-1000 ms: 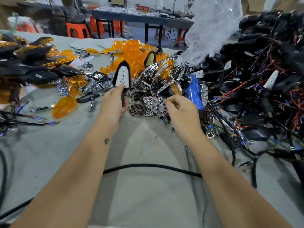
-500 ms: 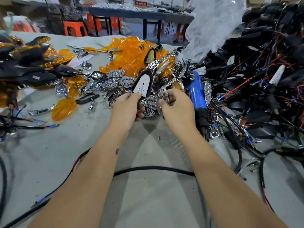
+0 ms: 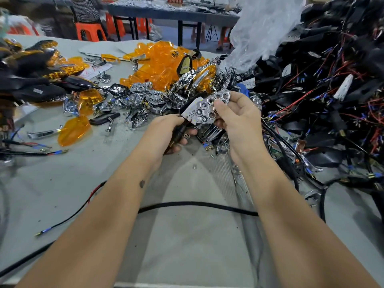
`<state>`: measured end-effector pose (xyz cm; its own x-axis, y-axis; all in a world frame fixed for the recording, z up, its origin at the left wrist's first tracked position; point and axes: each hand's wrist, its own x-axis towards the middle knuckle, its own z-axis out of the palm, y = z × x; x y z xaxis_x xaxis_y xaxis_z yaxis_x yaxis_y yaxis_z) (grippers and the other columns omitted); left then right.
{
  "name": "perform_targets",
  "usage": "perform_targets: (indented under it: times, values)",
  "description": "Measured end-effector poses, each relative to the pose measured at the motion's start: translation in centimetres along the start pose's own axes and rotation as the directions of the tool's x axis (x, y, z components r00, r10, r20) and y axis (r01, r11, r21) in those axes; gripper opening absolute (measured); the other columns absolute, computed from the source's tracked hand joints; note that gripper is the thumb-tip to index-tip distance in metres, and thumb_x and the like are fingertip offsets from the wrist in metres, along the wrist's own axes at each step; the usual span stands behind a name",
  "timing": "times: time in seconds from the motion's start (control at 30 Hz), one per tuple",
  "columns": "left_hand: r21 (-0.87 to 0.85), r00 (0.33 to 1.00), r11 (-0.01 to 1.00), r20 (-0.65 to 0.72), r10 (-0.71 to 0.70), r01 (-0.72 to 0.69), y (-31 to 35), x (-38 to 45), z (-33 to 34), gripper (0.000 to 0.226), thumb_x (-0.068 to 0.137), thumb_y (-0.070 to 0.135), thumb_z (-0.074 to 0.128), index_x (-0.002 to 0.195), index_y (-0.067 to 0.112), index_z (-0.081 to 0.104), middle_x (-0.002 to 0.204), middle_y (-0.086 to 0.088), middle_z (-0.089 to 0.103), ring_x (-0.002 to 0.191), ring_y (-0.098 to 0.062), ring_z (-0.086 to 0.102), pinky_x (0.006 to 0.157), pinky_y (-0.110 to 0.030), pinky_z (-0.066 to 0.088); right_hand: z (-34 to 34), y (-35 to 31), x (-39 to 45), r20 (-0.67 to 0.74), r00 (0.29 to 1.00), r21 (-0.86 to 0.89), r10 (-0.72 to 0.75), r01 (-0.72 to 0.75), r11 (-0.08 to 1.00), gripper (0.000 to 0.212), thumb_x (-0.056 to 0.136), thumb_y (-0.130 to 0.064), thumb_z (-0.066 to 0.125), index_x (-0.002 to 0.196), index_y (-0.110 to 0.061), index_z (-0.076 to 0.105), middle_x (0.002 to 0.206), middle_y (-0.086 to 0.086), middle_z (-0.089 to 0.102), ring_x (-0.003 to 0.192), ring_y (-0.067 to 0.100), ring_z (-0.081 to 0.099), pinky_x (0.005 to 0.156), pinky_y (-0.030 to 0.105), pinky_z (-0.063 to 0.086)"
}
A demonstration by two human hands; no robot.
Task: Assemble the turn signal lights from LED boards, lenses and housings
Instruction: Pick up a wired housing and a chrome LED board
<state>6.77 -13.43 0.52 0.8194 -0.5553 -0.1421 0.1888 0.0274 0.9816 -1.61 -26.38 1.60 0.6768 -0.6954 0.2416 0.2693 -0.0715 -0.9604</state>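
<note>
My left hand [image 3: 166, 132] grips the stem of a black housing whose white LED board [image 3: 190, 111] faces up. My right hand [image 3: 239, 117] pinches a chrome reflector [image 3: 212, 109] with hexagonal cups and holds it over that board, partly covering it. Just behind the hands lies a heap of chrome reflectors [image 3: 158, 96]. Farther back is a pile of orange lenses [image 3: 158, 61]. A big tangle of black housings with red and blue wires [image 3: 324, 96] fills the right side.
Finished lights [image 3: 31, 65] are stacked at the far left. A single orange lens [image 3: 73, 130] lies on the grey table [image 3: 187, 235]. A black cable [image 3: 197, 204] crosses the table under my forearms. A clear plastic bag [image 3: 264, 26] stands behind; small screws lie near my wrists.
My left hand brought the housing with its LED board from the left to the centre. My right hand picked a chrome reflector out of the heap and lifted it onto the board.
</note>
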Motion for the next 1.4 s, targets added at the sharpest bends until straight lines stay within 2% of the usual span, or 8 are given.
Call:
perform_targets:
  times: [0.13, 0.3, 0.43, 0.6, 0.87, 0.97, 1.1, 1.4]
  values:
    - [-0.006, 0.997, 1.000, 0.073, -0.022, 0.022, 0.0, -0.3, 0.0, 0.028, 0.105, 0.027, 0.040, 0.111, 0.007, 0.060, 0.090, -0.012, 0.076, 0.050, -0.011, 0.052, 0.041, -0.019, 0.038, -0.1, -0.1, -0.2, 0.010, 0.999, -0.010, -0.040, 0.040, 0.999, 0.018, 0.095, -0.013, 0.065, 0.107, -0.025, 0.059, 0.069, -0.007, 0.062, 0.063, 0.004, 0.057, 0.058, 0.017, 0.045]
    - [-0.011, 0.993, 1.000, 0.120, -0.017, 0.018, -0.2, -0.3, 0.2, 0.039, 0.106, 0.038, 0.037, 0.121, 0.007, 0.056, 0.088, -0.012, 0.076, 0.048, -0.010, 0.052, 0.039, -0.019, 0.036, -0.1, -0.1, -0.4, 0.029, 0.998, -0.090, -0.061, 0.064, 0.994, 0.021, 0.096, -0.010, 0.063, 0.102, -0.029, 0.053, 0.071, 0.010, 0.051, 0.063, 0.011, 0.053, 0.065, 0.023, 0.044]
    - [-0.003, 0.991, 1.000, 0.130, -0.020, 0.021, -0.4, -0.3, 0.2, 0.046, 0.105, 0.046, 0.035, 0.123, 0.011, 0.057, 0.086, -0.008, 0.075, 0.047, -0.008, 0.052, 0.038, -0.018, 0.034, 0.0, -0.2, -0.5, 0.065, 0.996, -0.092, -0.055, 0.061, 0.994, 0.021, 0.096, -0.009, 0.062, 0.099, -0.028, 0.054, 0.061, -0.007, 0.056, 0.060, 0.007, 0.054, 0.063, 0.018, 0.045]
    - [0.022, 0.993, 1.000, 0.121, -0.002, 0.000, -0.5, -0.2, 0.1, 0.047, 0.103, 0.052, 0.034, 0.124, 0.015, 0.055, 0.090, -0.011, 0.074, 0.049, -0.008, 0.051, 0.038, -0.018, 0.031, 0.3, -0.2, -0.8, 0.066, 0.995, -0.124, -0.069, 0.077, 0.989, 0.021, 0.097, -0.009, 0.062, 0.100, -0.029, 0.054, 0.067, 0.004, 0.055, 0.062, 0.011, 0.052, 0.063, 0.019, 0.046]
    - [0.015, 0.989, 0.999, 0.144, 0.039, -0.041, -0.3, -0.3, 0.1, 0.038, 0.086, 0.006, 0.041, 0.112, 0.013, 0.068, 0.084, -0.009, 0.072, 0.050, -0.011, 0.043, 0.036, -0.016, 0.024, 0.7, -0.2, -1.0, 0.037, 0.992, -0.179, -0.117, 0.121, 0.976, 0.025, 0.097, -0.009, 0.060, 0.099, -0.031, 0.049, 0.074, 0.015, 0.049, 0.069, 0.023, 0.048, 0.072, 0.037, 0.044]
    - [0.108, 0.973, 0.981, 0.186, 0.140, -0.162, -0.3, -0.9, 0.1, 0.020, 0.077, 0.016, 0.060, 0.090, 0.022, 0.074, 0.081, -0.003, 0.072, 0.052, -0.008, 0.045, 0.038, -0.014, 0.026, 0.7, -0.2, -1.0, 0.037, 0.983, -0.224, -0.177, 0.181, 0.958, 0.024, 0.096, -0.008, 0.062, 0.101, -0.028, 0.049, 0.073, 0.012, 0.047, 0.068, 0.022, 0.049, 0.069, 0.035, 0.045]
    - [0.156, 0.945, 0.941, 0.179, 0.273, -0.301, -0.6, -1.1, 0.0, 0.008, 0.092, 0.019, 0.068, 0.095, 0.025, 0.071, 0.073, 0.009, 0.072, 0.052, 0.004, 0.055, 0.045, -0.007, 0.037, 0.6, 0.0, -1.0, 0.013, 0.967, -0.294, -0.255, 0.247, 0.923, 0.023, 0.093, -0.012, 0.066, 0.108, -0.024, 0.052, 0.086, -0.008, 0.050, 0.073, 0.002, 0.046, 0.071, 0.012, 0.041]
    - [0.172, 0.889, 0.879, 0.206, 0.409, -0.444, -0.5, -1.2, 0.0, 0.019, 0.091, 0.011, 0.067, 0.098, 0.029, 0.069, 0.073, 0.017, 0.073, 0.060, 0.008, 0.061, 0.062, -0.014, 0.053, 0.4, 0.1, -0.9, 0.000, 0.971, -0.266, -0.240, 0.231, 0.936, 0.025, 0.091, -0.011, 0.070, 0.102, -0.028, 0.054, 0.092, -0.006, 0.051, 0.076, 0.005, 0.047, 0.074, 0.015, 0.044]
